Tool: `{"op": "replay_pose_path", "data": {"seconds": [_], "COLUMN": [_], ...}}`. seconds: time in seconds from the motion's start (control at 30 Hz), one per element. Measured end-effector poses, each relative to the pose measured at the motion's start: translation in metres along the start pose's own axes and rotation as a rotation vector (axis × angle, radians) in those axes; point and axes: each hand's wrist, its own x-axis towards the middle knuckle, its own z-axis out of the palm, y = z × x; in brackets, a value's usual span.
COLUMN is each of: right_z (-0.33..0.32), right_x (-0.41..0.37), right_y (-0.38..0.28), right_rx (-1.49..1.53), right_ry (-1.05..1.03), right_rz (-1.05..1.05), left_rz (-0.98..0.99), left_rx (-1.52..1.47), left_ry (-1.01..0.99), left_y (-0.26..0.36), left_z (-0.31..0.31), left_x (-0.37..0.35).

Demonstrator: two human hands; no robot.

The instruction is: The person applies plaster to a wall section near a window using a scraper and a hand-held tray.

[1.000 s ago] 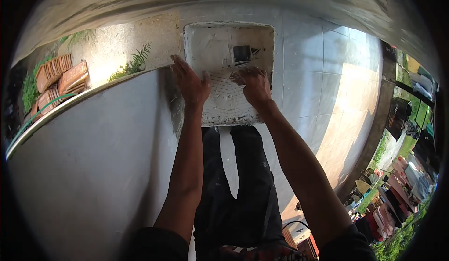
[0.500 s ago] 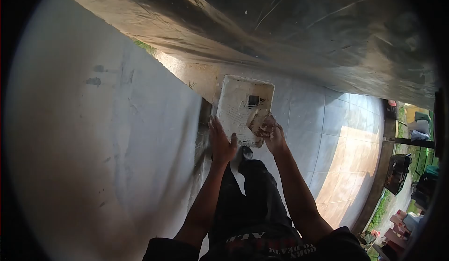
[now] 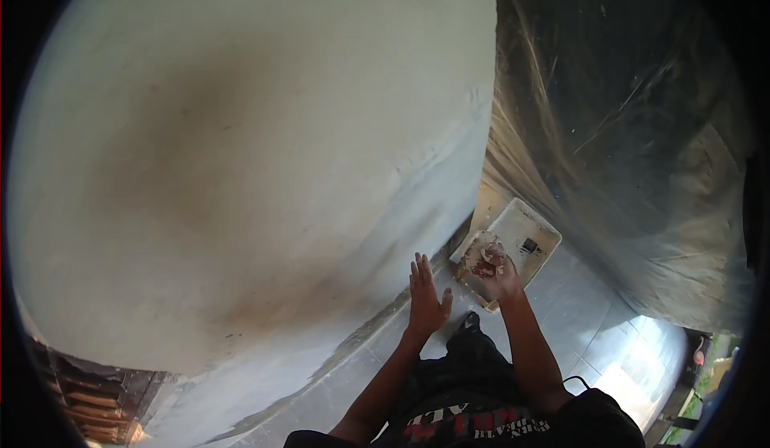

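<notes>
My right hand [image 3: 504, 282] grips a flat, rounded pad [image 3: 479, 263] caked with whitish and brown material; its exact kind does not show. In this view the pad overlaps the near left part of a white, smeared rectangular tray [image 3: 513, 222] on the floor. Inside that tray lies a small dark square [image 3: 529, 246]. To the left, my left hand [image 3: 427, 308] is raised empty with fingers stretched upward and thumb out, in front of the foot of a pale plastered wall [image 3: 281, 167].
Plastic sheeting [image 3: 618, 111] hangs on the right, behind the tray. Grey floor tiles [image 3: 573, 308] run beneath, with a bright sunlit patch [image 3: 642, 360]. My dark shoe [image 3: 468, 322] is just below the tray. Stacked reddish-brown slats [image 3: 88, 400] show at lower left.
The view has turned toward the wall, which now fills more of the frame. Tray and hands sit lower and further right; the pad has shifted from the tray's right side to its left.
</notes>
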Motion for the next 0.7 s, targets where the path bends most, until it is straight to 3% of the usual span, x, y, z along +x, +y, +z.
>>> {"op": "replay_pose_path", "data": {"seconds": [0.07, 0.27, 0.47, 0.6, 0.7], "right_z": [0.025, 0.071, 0.192, 0.27, 0.304], "right_x": [0.0, -0.026, -0.111, -0.155, -0.158], "right_y": [0.015, 0.118, 0.197, 0.207, 0.211], "right_rx": [-0.034, -0.041, -0.022, -0.153, -0.206], "right_ry": [0.083, -0.127, -0.129, -0.254, -0.235], "right_rz": [0.097, 0.058, 0.116, 0.09, 0.046], "left_rz": [-0.026, -0.055, -0.084, -0.08, -0.031], "left_rx": [0.041, 0.201, 0.269, 0.37, 0.429], "left_ry": [0.084, 0.253, 0.38, 0.493, 0.599], "left_y": [-0.005, -0.01, -0.012, -0.015, -0.013], "left_z": [-0.026, -0.116, -0.199, -0.254, -0.295], "left_x": [-0.023, -0.135, -0.265, -0.305, -0.307]}}
